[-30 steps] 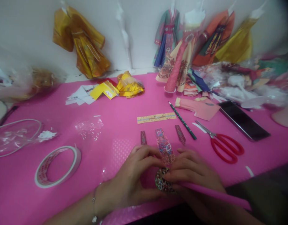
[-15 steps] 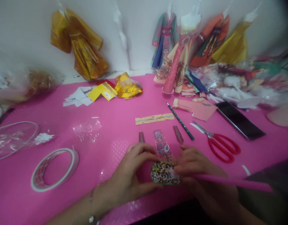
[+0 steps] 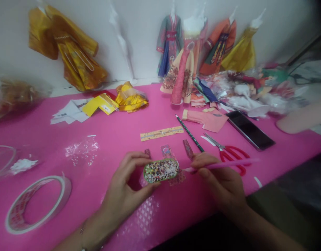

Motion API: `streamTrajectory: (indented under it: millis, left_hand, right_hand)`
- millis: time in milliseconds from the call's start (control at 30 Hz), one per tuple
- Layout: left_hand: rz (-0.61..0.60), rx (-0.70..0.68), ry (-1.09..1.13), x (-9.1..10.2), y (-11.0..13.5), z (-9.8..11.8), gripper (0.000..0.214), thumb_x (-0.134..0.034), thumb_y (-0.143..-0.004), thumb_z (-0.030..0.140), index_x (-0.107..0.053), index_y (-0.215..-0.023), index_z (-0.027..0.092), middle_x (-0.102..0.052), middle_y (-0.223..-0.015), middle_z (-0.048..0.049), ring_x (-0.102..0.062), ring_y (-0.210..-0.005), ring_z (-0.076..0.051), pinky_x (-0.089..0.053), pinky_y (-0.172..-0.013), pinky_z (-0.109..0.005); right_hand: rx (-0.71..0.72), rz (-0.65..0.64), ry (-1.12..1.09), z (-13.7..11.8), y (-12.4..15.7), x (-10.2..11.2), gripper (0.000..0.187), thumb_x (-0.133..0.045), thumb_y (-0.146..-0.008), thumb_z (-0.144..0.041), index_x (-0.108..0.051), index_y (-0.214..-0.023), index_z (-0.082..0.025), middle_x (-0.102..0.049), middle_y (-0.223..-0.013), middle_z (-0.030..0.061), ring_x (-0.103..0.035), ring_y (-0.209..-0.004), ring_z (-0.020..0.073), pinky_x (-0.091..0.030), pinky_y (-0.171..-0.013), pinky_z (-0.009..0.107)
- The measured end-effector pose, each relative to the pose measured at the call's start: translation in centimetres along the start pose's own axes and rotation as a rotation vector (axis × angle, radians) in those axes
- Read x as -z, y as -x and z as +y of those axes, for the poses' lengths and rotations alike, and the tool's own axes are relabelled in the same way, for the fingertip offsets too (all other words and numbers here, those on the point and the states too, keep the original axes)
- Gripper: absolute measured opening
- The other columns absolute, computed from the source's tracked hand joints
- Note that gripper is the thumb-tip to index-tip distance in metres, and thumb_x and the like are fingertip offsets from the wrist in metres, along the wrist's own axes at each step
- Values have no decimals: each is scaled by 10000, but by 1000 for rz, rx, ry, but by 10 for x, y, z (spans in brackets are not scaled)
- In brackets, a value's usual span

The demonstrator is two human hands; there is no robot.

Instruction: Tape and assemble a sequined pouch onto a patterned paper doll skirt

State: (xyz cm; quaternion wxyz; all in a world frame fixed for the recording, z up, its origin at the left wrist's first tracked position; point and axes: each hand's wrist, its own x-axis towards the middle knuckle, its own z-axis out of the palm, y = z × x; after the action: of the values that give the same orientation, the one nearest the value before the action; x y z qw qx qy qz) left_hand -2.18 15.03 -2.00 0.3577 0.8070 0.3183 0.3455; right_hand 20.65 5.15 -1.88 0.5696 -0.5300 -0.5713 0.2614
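Note:
Between the thumb and fingers of my left hand (image 3: 133, 179) is a small oval green-rimmed container (image 3: 162, 170), filled with tiny multicoloured beads. My right hand (image 3: 219, 179) pinches a pink pen-like stick (image 3: 228, 163), its pale tip close to the container's right end. Whether the tip touches the container I cannot tell. Partly hidden behind the container lies a patterned strip (image 3: 166, 150). A dark red patterned piece (image 3: 188, 149) lies to its right, and a similar small piece (image 3: 147, 153) to its left.
Red-handled scissors (image 3: 228, 148), a dark green pencil (image 3: 189, 133), a phone (image 3: 250, 129) and a cream strip (image 3: 162, 133) lie beyond my hands. A tape roll (image 3: 60, 197) is at left. Dressed doll figures, including a gold robe (image 3: 74, 52), stand along the wall.
The view has shifted, so things on the table sit further left. My right hand has drawn away from the bead container, and the pink stick's pale tip now shows.

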Motion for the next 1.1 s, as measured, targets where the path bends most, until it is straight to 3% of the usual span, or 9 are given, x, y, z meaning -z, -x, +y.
streamTrajectory:
  millis: [100,267,533,1100]
  left_hand:
    - [79,32,-48,3,-2,-4,271,-724,-825,260,-606,-1069,268,-575,-1102,-31,-568,-1077,-236,-491,-926,-437]
    - [111,63,-45,5,-2,-9,275,-721,-831,296,-607,-1081,278,-558,-1113,-23,-563,-1076,-225,-501,-923,-423]
    - [110,55,-60,5,-3,-7,267,-719,-829,303,-611,-1070,268,-568,-1098,-38,-573,-1068,-237,-507,-921,-439]
    - [108,55,-16,3,-2,-4,263,-727,-820,259,-618,-1060,264,-569,-1098,-17,-567,-1076,-213,-485,-934,-389]
  right_hand:
    - [-32,16,-35,2,-3,-1,126,-564,-959,-232,-678,-1007,-257,-685,-872,9,-662,-884,177,-557,-843,335]
    - [-117,-29,31,2,-7,-4,121,-565,-952,-235,-685,-951,-229,-704,-849,3,-679,-796,138,-566,-728,240]
    - [-111,-116,240,9,-9,-6,136,-566,-925,-239,-694,-914,-194,-753,-855,42,-718,-801,184,-566,-712,282]
    - [-97,-145,302,11,-7,-9,132,-570,-929,-231,-695,-924,-187,-759,-861,40,-714,-793,181,-549,-727,297]
